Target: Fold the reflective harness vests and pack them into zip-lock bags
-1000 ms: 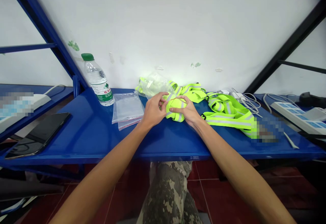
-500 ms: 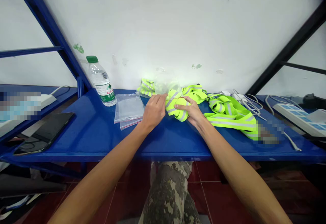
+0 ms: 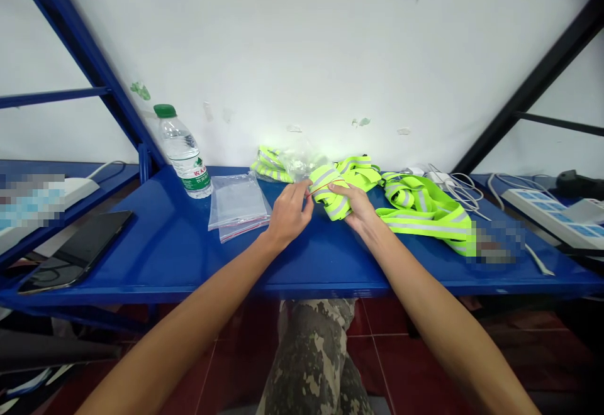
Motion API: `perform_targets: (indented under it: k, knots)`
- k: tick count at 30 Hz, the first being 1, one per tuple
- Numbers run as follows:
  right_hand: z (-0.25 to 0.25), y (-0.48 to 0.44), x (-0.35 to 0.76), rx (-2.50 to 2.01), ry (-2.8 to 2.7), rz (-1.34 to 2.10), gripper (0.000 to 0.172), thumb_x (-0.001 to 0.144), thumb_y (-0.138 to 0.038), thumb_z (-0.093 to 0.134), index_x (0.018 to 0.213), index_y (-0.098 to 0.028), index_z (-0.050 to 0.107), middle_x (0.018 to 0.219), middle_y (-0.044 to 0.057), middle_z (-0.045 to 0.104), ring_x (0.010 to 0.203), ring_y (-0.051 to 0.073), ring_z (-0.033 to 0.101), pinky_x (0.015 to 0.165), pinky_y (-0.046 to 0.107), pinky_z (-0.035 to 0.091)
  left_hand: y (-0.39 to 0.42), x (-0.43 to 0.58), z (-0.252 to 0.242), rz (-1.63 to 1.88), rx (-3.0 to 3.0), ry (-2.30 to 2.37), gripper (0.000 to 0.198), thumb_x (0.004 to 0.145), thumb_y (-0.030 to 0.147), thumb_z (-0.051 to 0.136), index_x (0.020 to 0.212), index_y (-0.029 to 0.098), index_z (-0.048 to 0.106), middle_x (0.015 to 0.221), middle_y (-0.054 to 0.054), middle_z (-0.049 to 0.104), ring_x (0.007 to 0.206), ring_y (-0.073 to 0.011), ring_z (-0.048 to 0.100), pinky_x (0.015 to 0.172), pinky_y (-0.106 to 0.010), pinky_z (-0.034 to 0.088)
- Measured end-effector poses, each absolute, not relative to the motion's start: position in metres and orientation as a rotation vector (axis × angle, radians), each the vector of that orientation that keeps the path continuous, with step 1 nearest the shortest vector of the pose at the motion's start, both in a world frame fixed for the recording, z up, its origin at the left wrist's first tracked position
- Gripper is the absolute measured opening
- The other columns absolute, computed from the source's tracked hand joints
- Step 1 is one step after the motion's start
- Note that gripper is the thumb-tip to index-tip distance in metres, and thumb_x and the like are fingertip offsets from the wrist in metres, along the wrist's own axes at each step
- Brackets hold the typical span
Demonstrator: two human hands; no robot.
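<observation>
My right hand is closed around a folded bundle of neon yellow-green reflective strap with silver stripes, its thumb on top. A thin red rubber band crosses the bundle. The band's left end is pinched between the thumb and fingers of my left hand, just left of the bundle. Loose reflective straps lie in a heap to the right, and another strap pile sits behind my right hand. Flat clear zip bags with red edges rest left of my left hand.
Behind my hands are bagged straps and crumpled clear plastic. A water bottle stands at the back left of the blue table. A phone lies at the left edge. White cables and a power strip are at right.
My left hand has come slightly down and toward me, pulling the red band's end down at the bundle's left side. The bundle has tilted a little in my right hand.
</observation>
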State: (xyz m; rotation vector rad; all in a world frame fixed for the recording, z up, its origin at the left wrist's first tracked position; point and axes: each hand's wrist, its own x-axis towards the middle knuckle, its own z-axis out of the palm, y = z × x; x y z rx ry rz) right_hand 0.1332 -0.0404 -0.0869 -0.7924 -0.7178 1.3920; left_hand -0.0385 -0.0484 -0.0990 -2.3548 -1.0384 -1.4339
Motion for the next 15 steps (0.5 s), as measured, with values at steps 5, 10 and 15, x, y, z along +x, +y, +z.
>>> perform_targets:
  k: [5, 10, 15]
  knots:
    - [-0.0815, -0.0458, 0.1297, -0.646, -0.738, 1.501, 0.037, 0.058, -0.015, 0.084, 0.092, -0.016, 0.069, 0.086, 0.005, 0.077, 0.088, 0.027, 0.074, 0.081, 0.036, 0.062, -0.0496, -0.0322, -0.1013, -1.540, -2.402, -1.114, 0.034, 0.083, 0.006, 0.054, 0.115, 0.015, 0.054, 0.091, -0.005, 0.063, 0.085, -0.0184, 0.060, 0.082, -0.032, 0.051]
    - [-0.0811, -0.0488, 0.1286, -0.605, -0.819, 1.526, 0.038, 0.059, -0.019, 0.084, 0.094, -0.017, 0.069, 0.086, 0.004, 0.076, 0.091, 0.027, 0.073, 0.083, 0.036, 0.061, -0.0482, -0.0285, -0.1044, -1.668, -2.402, -1.222, 0.046, 0.074, 0.002, 0.055, 0.117, 0.017, 0.052, 0.087, -0.003, 0.059, 0.085, -0.0191, 0.057, 0.084, -0.034, 0.049]
    - [-0.0843, -0.0473, 0.1272, -0.646, -0.816, 1.498, 0.036, 0.062, -0.023, 0.085, 0.094, -0.016, 0.070, 0.090, 0.005, 0.077, 0.085, 0.023, 0.073, 0.080, 0.033, 0.061, -0.0450, -0.0280, -0.1013, -1.872, -2.264, -1.231, 0.046, 0.069, 0.000, 0.053, 0.112, 0.018, 0.052, 0.095, -0.005, 0.054, 0.088, -0.0180, 0.055, 0.082, -0.031, 0.049]
